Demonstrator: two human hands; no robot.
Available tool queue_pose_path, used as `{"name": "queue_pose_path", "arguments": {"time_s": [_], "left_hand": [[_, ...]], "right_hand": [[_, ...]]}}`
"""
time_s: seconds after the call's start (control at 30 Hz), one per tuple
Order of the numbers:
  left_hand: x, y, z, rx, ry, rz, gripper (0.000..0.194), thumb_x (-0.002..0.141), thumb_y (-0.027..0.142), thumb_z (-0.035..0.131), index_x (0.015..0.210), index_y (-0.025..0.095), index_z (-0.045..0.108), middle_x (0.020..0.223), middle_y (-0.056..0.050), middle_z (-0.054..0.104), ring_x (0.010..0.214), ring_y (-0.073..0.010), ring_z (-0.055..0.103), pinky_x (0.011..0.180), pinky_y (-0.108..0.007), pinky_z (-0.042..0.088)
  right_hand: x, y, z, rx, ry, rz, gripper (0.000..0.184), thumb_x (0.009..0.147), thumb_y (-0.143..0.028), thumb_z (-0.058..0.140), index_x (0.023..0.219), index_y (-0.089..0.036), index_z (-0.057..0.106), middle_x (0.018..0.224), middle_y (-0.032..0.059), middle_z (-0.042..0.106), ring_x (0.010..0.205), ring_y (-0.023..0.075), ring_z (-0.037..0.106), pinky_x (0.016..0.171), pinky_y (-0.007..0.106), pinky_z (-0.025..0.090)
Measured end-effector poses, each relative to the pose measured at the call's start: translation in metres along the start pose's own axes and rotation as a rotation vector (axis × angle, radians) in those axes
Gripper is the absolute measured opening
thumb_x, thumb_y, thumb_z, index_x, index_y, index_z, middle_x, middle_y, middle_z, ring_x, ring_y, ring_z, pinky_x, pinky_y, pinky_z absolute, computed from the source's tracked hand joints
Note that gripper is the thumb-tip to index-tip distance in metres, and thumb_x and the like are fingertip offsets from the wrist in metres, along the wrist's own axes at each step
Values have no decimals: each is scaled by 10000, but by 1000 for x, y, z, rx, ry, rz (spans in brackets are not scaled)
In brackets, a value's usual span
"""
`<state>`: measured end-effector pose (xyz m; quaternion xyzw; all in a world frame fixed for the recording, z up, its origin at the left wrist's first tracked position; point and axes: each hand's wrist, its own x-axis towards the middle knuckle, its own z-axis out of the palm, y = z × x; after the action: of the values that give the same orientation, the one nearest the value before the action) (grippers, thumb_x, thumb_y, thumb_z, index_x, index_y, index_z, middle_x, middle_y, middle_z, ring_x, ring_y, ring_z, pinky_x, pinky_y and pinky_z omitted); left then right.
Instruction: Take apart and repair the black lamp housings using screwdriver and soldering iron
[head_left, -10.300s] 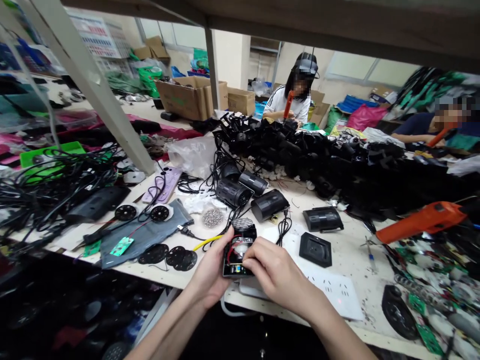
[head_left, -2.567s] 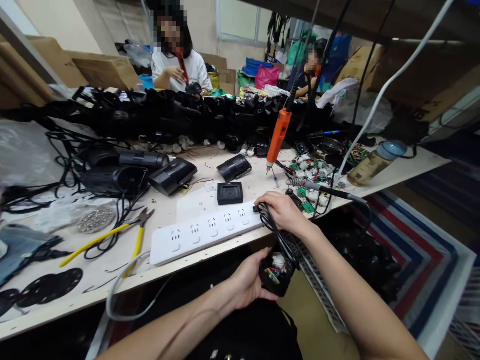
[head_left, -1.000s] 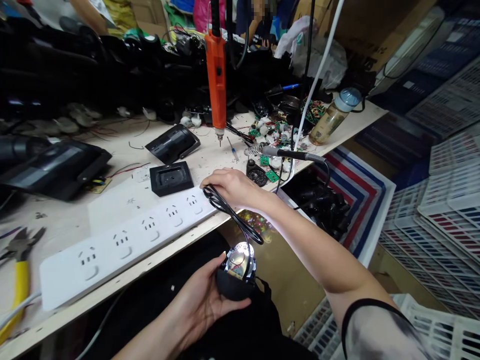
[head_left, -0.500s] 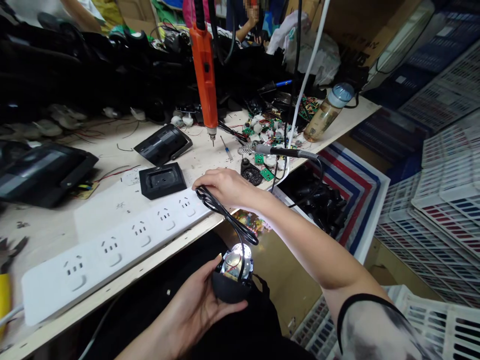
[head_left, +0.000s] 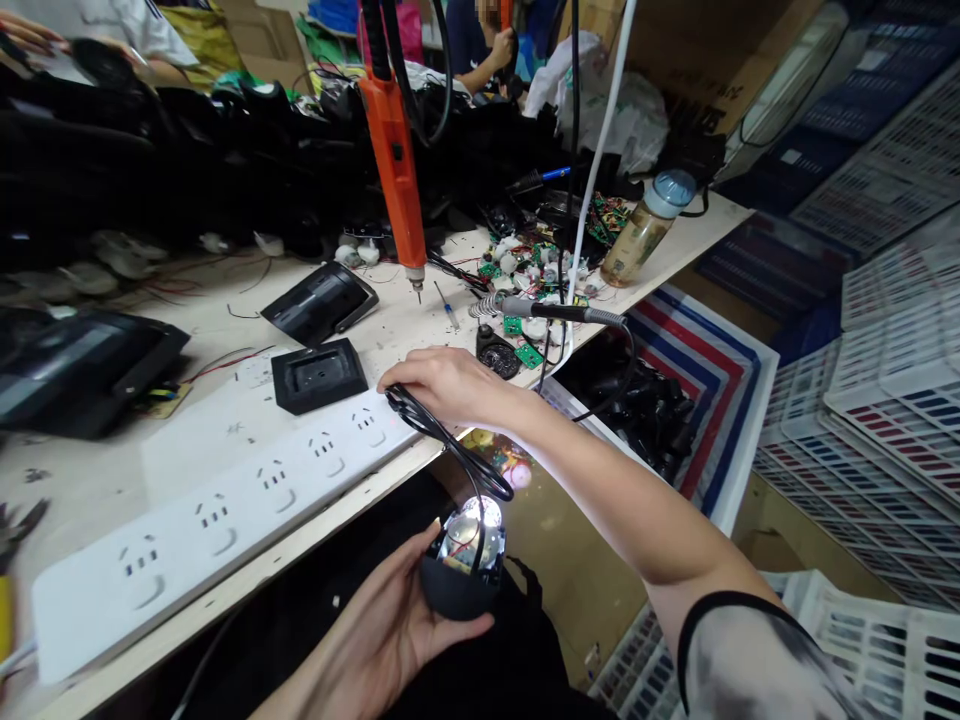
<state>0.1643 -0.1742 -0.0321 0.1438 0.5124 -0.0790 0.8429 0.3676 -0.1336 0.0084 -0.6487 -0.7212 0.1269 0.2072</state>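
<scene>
My left hand cups a round black projector lamp from below, over my lap. Its open top shows a lit, shiny inside with thin red wires, and coloured light spots fall on the floor beyond. A black cable, bundled in loops, runs from the lamp up to my right hand. That hand is closed around the cable's end, at the far end of the white power strip. Its fingers hide the plug and the last socket, so I cannot see whether they join.
An orange electric screwdriver hangs over the bench. A soldering iron rests in a coil near circuit boards and a bottle. Black housings lie behind the strip, pliers at left. Crates stand right. Co-workers' hands show behind.
My view has shifted slightly, so the bench things sit a little further left. Both hands keep their hold on the lamp and the cable. The coloured light spots on the floor look different.
</scene>
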Motion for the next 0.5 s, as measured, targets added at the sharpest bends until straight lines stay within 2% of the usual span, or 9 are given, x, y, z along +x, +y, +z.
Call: {"name": "queue_pose_path", "arguments": {"time_s": [0.13,0.37,0.5], "left_hand": [[1,0,-1,8,-16,-6,368,900,280,624,1183,49,584,897,-168,751,727,-291,743,648,-443,644],[-3,4,4,4,15,-38,355,927,283,575,1183,37,584,873,-164,751,692,-270,740,615,-424,644],[-4,5,6,-11,-11,-41,365,931,278,565,1204,35,572,883,-172,752,685,-268,741,605,-419,643]], "right_hand": [[-2,0,0,-7,21,8,254,952,-131,514,1089,-231,703,946,29,708,921,162,646,795,237,421],[-3,-3,0,-23,54,25,224,933,-86,507,998,-177,701,985,52,729,894,165,653,760,251,410],[-3,-4,-1,-12,61,23,212,919,-70,517,962,-180,693,968,45,731,884,162,649,761,252,407]]}}
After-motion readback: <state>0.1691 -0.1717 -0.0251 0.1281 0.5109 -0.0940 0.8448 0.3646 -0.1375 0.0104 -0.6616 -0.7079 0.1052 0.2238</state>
